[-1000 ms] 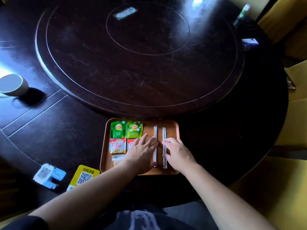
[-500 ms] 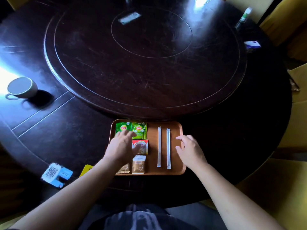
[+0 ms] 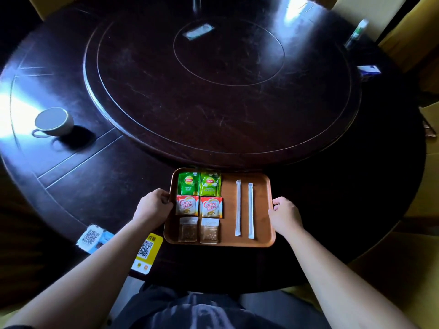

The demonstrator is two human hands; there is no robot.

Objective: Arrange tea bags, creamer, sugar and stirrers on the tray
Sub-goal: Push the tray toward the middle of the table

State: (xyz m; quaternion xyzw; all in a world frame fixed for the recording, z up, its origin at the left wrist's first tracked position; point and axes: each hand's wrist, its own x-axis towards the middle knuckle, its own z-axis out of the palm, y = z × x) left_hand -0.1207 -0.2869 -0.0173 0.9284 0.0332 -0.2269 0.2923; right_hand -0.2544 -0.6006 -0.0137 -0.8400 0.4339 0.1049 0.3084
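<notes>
A brown tray (image 3: 228,186) lies on the dark table's near edge. Its left half holds two green tea bags (image 3: 199,184) in the far row, two red creamer sachets (image 3: 199,205) in the middle row and two clear sugar packets (image 3: 199,230) nearest me. Two white wrapped stirrers (image 3: 244,208) lie parallel on the right half. My left hand (image 3: 154,205) curls around the tray's left rim. On the opposite side my right hand (image 3: 283,213) grips the right rim.
A grey cup (image 3: 53,121) stands at the left of the table. A large raised turntable (image 3: 223,74) fills the middle, just beyond the tray. A yellow QR card (image 3: 148,251) and a white-blue QR stand (image 3: 92,237) sit near the front edge, left of the tray.
Both hands have left the sachets and stirrers and moved outward to the tray's rims, where they now grip it. The view has tilted up a little.
</notes>
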